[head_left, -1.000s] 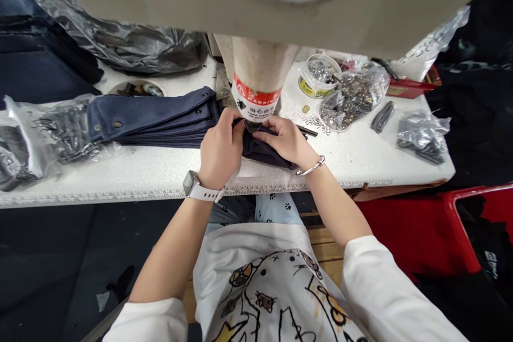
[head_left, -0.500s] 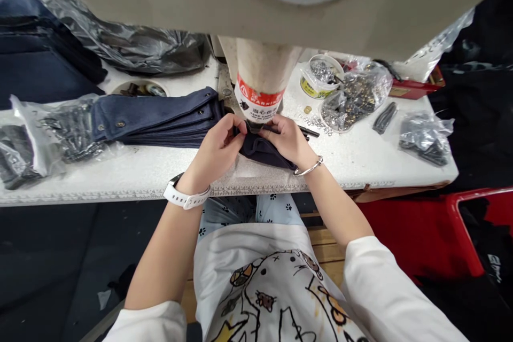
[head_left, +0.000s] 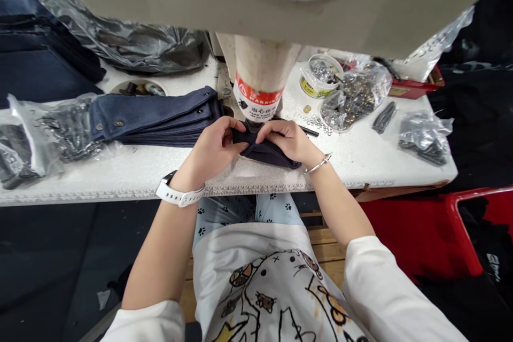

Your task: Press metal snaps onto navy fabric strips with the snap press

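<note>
A dark navy fabric piece [head_left: 270, 154] lies folded under the head of a press machine [head_left: 260, 75] that bears a red and white warning label. My left hand [head_left: 218, 144] grips the fabric's left edge between thumb and fingers. On the other side, my right hand [head_left: 286, 139] pinches the cloth's upper layer just right of the machine's tip. The machine's lower end hides part of the fabric between my hands. Left of my left hand rests a stack of navy fabric strips [head_left: 160, 112] with metal snaps.
A tub of small metal parts [head_left: 319, 77] and a clear bag of snaps [head_left: 356, 96] stand to the right, with loose rings [head_left: 318, 124] nearby. Plastic bags [head_left: 425, 136] lie at the right end and left side. The machine arm [head_left: 256, 5] hangs low overhead.
My right hand has shifted a little right and now pinches the cloth from above. My left hand has drawn slightly left, its thumb lower. More of the fabric shows between them.
</note>
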The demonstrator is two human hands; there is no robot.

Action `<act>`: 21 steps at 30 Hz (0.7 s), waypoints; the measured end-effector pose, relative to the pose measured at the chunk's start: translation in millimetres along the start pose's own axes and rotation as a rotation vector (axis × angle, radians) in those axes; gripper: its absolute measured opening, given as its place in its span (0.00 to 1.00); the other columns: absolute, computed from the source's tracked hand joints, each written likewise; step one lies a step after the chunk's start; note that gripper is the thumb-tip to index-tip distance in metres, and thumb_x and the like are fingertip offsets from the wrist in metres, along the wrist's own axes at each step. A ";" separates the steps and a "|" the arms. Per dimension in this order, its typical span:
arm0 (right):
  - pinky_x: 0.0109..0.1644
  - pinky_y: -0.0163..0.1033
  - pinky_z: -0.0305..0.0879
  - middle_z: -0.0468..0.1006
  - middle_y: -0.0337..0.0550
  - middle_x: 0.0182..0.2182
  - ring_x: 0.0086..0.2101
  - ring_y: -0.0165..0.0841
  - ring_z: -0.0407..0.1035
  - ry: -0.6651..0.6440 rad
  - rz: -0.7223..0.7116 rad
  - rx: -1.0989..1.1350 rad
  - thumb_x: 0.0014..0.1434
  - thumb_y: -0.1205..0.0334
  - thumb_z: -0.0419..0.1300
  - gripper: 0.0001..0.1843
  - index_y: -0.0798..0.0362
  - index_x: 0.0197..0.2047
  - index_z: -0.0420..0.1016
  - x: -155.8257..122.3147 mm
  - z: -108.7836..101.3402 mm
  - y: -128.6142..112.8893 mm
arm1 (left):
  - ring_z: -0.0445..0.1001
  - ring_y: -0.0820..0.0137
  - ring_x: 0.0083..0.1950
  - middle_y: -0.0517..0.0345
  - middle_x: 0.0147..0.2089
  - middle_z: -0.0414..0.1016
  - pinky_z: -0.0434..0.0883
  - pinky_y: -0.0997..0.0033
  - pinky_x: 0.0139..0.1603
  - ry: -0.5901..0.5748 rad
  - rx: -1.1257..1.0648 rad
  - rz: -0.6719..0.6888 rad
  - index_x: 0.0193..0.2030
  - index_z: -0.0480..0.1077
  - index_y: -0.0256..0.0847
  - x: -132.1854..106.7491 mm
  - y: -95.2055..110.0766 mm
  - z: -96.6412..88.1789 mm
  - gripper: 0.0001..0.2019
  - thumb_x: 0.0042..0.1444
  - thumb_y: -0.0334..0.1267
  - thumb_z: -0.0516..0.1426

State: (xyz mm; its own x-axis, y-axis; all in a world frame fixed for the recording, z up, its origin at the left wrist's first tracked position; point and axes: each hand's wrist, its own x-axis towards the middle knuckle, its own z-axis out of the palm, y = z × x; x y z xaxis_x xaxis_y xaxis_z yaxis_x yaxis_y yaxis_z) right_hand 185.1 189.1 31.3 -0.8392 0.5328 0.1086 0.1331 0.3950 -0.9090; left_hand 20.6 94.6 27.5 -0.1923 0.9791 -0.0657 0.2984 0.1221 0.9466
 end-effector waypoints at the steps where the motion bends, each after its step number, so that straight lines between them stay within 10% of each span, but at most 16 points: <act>1: 0.45 0.37 0.63 0.76 0.39 0.31 0.35 0.29 0.69 -0.005 0.014 0.002 0.56 0.68 0.50 0.10 0.54 0.30 0.73 0.1 -0.8 -1.3 | 0.68 0.69 0.37 0.58 0.33 0.70 0.66 0.68 0.38 -0.002 -0.007 0.012 0.38 0.65 0.38 0.5 -1.9 0.4 0.13 0.43 0.31 0.59; 21: 0.38 0.36 0.59 0.74 0.37 0.27 0.30 0.27 0.65 0.080 0.210 0.000 0.42 0.60 0.66 0.10 0.57 0.27 0.74 0.2 2.9 -17.4 | 0.67 0.69 0.37 0.56 0.36 0.71 0.64 0.68 0.41 0.078 0.119 0.010 0.39 0.67 0.37 1.5 8.5 8.9 0.09 0.50 0.29 0.52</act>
State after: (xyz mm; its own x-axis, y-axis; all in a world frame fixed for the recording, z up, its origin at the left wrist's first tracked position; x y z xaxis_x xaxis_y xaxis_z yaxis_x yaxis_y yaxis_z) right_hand 181.1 180.2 46.1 -0.7483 0.6614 -0.0516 0.3006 0.2687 -0.9151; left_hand 31.1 98.6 32.7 -0.2592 0.9654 -0.0280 0.4087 0.1359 0.9025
